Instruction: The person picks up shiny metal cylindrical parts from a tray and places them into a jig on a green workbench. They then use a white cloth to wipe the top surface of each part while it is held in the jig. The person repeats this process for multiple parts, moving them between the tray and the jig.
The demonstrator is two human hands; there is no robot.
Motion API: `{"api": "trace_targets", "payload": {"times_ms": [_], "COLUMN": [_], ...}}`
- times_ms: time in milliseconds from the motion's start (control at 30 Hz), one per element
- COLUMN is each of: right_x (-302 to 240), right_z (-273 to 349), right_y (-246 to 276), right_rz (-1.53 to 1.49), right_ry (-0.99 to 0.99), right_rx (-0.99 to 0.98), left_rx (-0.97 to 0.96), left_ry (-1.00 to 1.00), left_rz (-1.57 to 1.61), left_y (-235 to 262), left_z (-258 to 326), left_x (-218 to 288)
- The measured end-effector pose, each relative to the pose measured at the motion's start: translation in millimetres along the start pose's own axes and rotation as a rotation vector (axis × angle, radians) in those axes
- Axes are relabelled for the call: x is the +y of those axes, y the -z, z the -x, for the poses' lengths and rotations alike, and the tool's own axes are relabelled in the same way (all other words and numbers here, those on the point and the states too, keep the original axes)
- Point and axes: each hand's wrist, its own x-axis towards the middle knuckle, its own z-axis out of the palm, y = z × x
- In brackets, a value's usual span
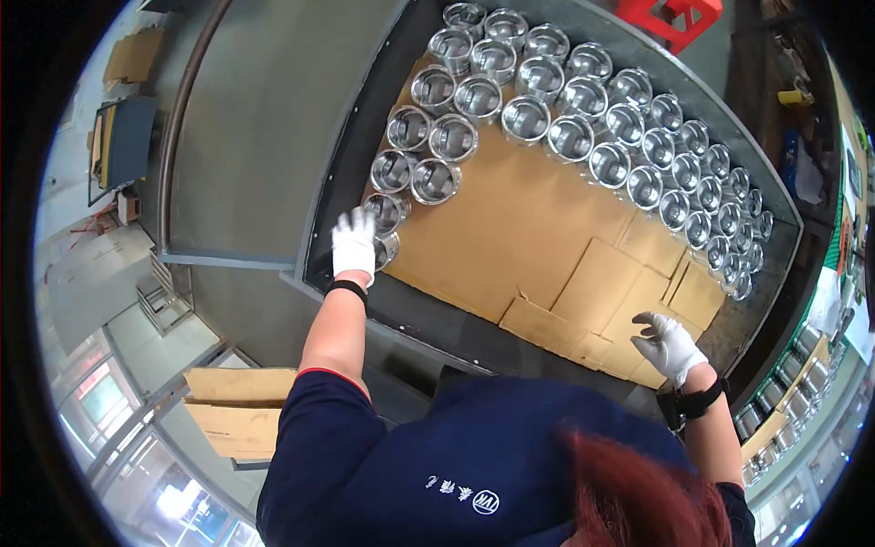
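Left hand (354, 242), gloved, left-centre of frame, fingers laid over a shiny metal cup (386, 248), hold uncertain | right hand (668, 345), lower right, fingers loosely curled, empty, over cardboard liner (510, 228) | cup: rigid, light-looking, likely slick; take by rim or wall | axis vertical, mouth up, like its neighbours (436, 180).

I see a tray (784, 239) ahead of me, lined with cardboard sheets (510, 228). Metal cups (571, 139) stand on the sheets in rows along the far and right walls (packed touching one another). My left hand (353, 242) rests on the cup nearest the left wall (386, 211); my right hand (670, 346) hovers over the near right corner.
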Motion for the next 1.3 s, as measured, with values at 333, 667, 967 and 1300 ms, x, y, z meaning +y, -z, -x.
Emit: {"api": "trace_targets", "payload": {"times_ms": [333,667,967,1300], "right_x": [-6.3,2.1,-0.6,-222.4], "right_z": [-22.7,-29.2,-47.3,-256.5], "right_y": [-13.1,-44.5,-38.5,-36.1], "right_rz": [0.027,0.079,0.138,0.152], "right_ry": [-0.122,-0.207,-0.168,0.452], "right_rx": [0.060,-0.018,-0.011,0.067], "left_rx": [-0.266,0.091,-0.185,-0.359], "left_ry": [-0.808,-0.303,0.122,0.065], "left_rz": [-0.291,0.097,0.293,0.547], "left_y": [11.3,11.0,74.0,45.1], "left_z": [-35.2,-53.7,-89.9,-91.9], "left_x": [12.6,32.5,77.5,54.5]}}
